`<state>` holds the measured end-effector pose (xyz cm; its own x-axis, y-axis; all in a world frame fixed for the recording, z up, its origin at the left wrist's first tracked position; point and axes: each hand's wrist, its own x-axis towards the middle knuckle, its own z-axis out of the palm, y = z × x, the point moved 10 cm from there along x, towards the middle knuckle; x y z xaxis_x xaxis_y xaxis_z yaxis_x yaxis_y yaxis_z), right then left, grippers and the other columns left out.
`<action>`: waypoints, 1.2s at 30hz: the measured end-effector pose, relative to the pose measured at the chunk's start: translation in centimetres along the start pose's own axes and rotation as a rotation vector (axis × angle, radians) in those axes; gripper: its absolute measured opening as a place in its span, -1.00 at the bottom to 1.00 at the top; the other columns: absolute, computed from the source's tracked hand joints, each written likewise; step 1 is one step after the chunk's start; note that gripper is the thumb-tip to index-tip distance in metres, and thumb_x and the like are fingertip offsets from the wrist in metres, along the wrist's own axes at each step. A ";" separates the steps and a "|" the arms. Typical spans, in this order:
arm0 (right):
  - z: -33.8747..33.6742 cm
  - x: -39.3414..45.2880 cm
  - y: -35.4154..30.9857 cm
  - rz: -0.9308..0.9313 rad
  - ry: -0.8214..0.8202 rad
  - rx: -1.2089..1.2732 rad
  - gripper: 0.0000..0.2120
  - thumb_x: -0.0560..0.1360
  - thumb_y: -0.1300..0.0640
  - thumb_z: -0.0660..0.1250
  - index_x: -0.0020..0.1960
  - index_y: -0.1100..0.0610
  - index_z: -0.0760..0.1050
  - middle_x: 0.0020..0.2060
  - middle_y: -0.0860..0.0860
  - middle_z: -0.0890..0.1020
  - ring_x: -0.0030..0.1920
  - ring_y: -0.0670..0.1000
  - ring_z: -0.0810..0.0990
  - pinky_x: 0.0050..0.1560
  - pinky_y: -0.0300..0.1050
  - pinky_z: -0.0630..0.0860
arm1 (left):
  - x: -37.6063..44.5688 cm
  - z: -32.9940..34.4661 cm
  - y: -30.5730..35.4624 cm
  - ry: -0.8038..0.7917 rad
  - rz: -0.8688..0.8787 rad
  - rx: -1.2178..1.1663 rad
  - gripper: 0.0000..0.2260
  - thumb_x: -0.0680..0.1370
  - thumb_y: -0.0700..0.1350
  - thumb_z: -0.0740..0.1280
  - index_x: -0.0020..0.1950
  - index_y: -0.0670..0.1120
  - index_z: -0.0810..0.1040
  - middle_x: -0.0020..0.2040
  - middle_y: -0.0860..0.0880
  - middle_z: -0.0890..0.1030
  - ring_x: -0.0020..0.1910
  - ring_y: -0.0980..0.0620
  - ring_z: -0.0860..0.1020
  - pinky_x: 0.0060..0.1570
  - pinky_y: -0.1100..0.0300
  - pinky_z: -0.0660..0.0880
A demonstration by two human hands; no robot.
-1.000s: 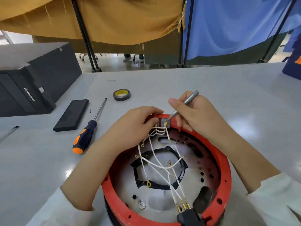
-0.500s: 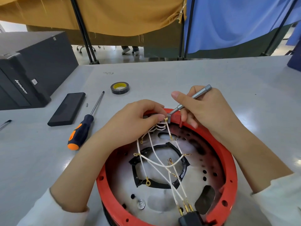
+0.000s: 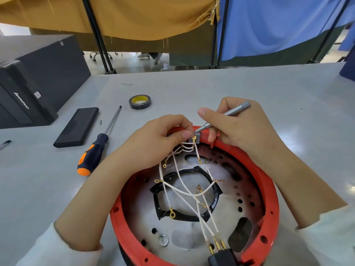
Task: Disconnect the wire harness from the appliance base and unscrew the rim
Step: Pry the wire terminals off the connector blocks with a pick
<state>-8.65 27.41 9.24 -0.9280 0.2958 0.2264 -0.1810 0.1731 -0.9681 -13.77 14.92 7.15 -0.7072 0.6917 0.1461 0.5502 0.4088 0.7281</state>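
Note:
The round appliance base with a red rim [image 3: 269, 189] lies upside down on the table in front of me. White harness wires [image 3: 178, 177] with gold ring terminals cross its metal floor and run to a black plug [image 3: 221, 256] at the near edge. My left hand [image 3: 159, 143] pinches the wires beside a small grey terminal block [image 3: 195, 139] on the far rim. My right hand [image 3: 244, 129] holds a thin silver screwdriver [image 3: 228, 116] like a pen, its tip on that block.
An orange-and-black screwdriver [image 3: 96, 150], a flat black case [image 3: 76, 126] and a roll of black tape [image 3: 139, 101] lie to the left on the grey table. A black computer tower [image 3: 34, 77] stands at far left. Curtain frames stand behind the table.
Both hands stay at the terminal block on the far rim. The camera has drifted a little, and the silver screwdriver's handle has tilted lower and more to the right.

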 end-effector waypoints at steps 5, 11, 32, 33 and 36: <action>0.1 0.0 -0.2 -0.003 -0.008 -0.013 -0.69 0.43 0.08 0.45 -0.36 0.12 0.38 -0.54 0.15 0.57 -0.69 -0.11 0.28 -0.63 -0.36 0.22 | 0.0 0.0 0.2 0.002 0.020 0.029 -0.93 0.57 -0.01 0.25 -0.04 0.16 0.51 -0.03 0.13 0.61 0.04 0.05 0.55 0.16 -0.05 0.43; 0.4 -0.1 -0.1 -0.001 -0.045 0.004 -0.66 0.38 0.09 0.50 -0.39 0.14 0.38 -0.55 0.15 0.56 -0.67 -0.11 0.34 -0.61 -0.37 0.25 | -0.1 -0.1 0.5 0.017 0.032 0.040 -0.92 0.57 0.01 0.24 -0.10 0.18 0.48 -0.16 0.11 0.59 -0.09 0.03 0.54 0.08 -0.05 0.46; -1.1 0.0 0.4 -0.025 0.103 -0.216 -0.64 0.45 0.17 0.40 -0.42 0.12 0.30 -0.60 0.06 0.53 -0.68 -0.06 0.35 -0.59 -0.36 0.28 | 0.2 -0.4 -0.3 0.051 0.004 0.088 -0.77 0.58 -0.13 0.28 0.14 0.17 0.54 -0.05 0.34 0.56 -0.05 0.43 0.49 -0.06 0.61 0.31; -1.1 0.1 0.4 -0.023 0.101 -0.220 -0.64 0.45 0.17 0.40 -0.42 0.12 0.30 -0.60 0.05 0.53 -0.68 -0.06 0.36 -0.58 -0.36 0.29 | 0.2 -0.4 -0.3 0.050 0.004 0.087 -0.77 0.58 -0.13 0.28 0.14 0.17 0.54 -0.05 0.34 0.56 -0.06 0.43 0.49 -0.07 0.60 0.31; -1.0 0.1 0.5 -0.020 0.095 -0.236 -0.66 0.45 0.16 0.40 -0.40 0.12 0.31 -0.60 0.05 0.54 -0.67 -0.06 0.37 -0.57 -0.36 0.30 | 0.2 -0.4 -0.2 0.049 0.005 0.089 -0.77 0.58 -0.13 0.27 0.14 0.18 0.54 -0.04 0.34 0.56 -0.06 0.43 0.49 -0.08 0.61 0.31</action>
<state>-8.54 28.46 8.91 -0.8882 0.3753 0.2650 -0.1075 0.3911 -0.9140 -14.23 14.72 7.31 -0.7241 0.6646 0.1841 0.5895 0.4580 0.6654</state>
